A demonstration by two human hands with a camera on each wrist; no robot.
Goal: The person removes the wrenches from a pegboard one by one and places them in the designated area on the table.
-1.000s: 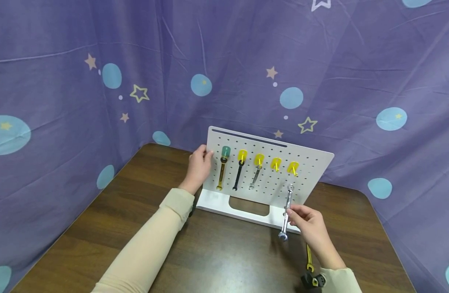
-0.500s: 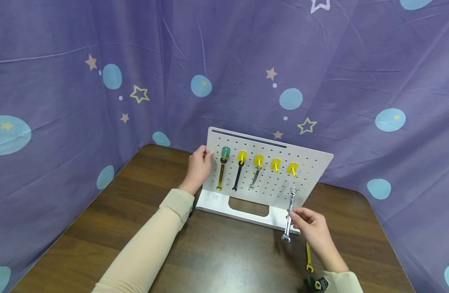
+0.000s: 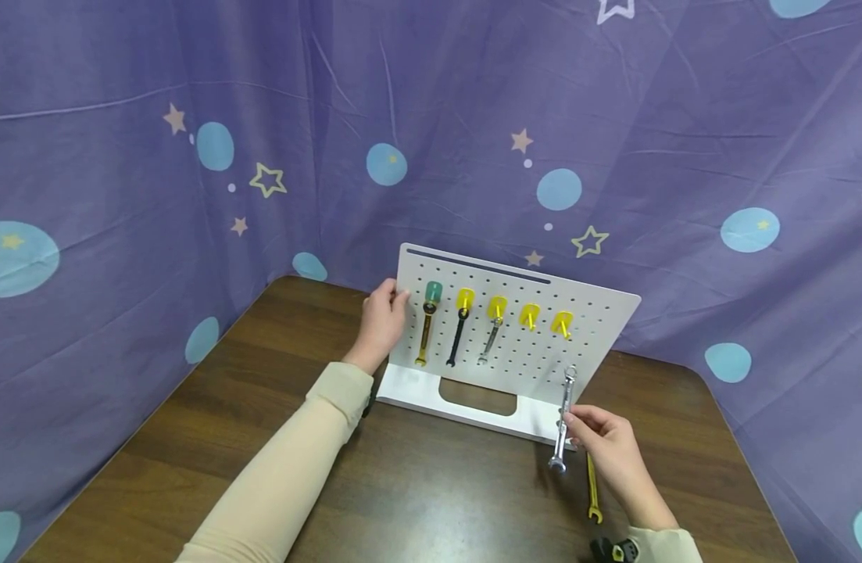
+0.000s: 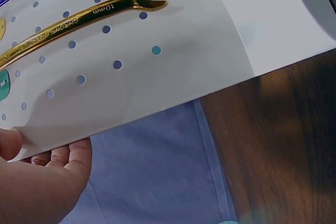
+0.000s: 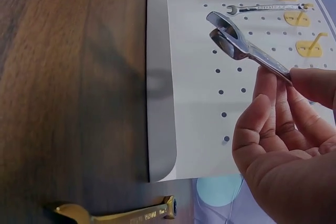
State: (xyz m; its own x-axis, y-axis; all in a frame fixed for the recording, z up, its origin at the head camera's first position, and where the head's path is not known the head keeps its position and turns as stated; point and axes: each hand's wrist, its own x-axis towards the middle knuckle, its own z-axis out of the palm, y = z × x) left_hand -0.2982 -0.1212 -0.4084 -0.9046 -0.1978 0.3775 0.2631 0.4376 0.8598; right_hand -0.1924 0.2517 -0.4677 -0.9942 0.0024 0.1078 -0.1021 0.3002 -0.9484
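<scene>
Polished silver metal wrench (image 3: 563, 426): lower right of the head view, nearly upright with a slight tilt, ring end up, forked end down, before the right part of the white perforated board (image 3: 592, 344); contact cannot be told.
Right hand (image 3: 606, 446): thumb and fingers pinch the shaft near its middle.
Left hand (image 3: 383, 320): grips the board's left edge, thumb in front, fingers behind.
Rightmost yellow peg hook (image 3: 562, 324): bare, above the wrench; its bare yellow neighbour (image 3: 530, 316) sits just left.
Steady handling: a light pinch and a forward-facing ring would probably suit lifting best; firm left fingers should stop the board shifting.
Board edges: the front lip of the white base (image 3: 409, 387) lies close behind the forked end, so knocking it seems the likeliest slip.
Room: the brown wood-grain worktop (image 3: 431, 485) leaves space toward lower centre; at lower right, a gold metal wrench (image 3: 593, 496) lies near the right hand, worth clearing.
</scene>
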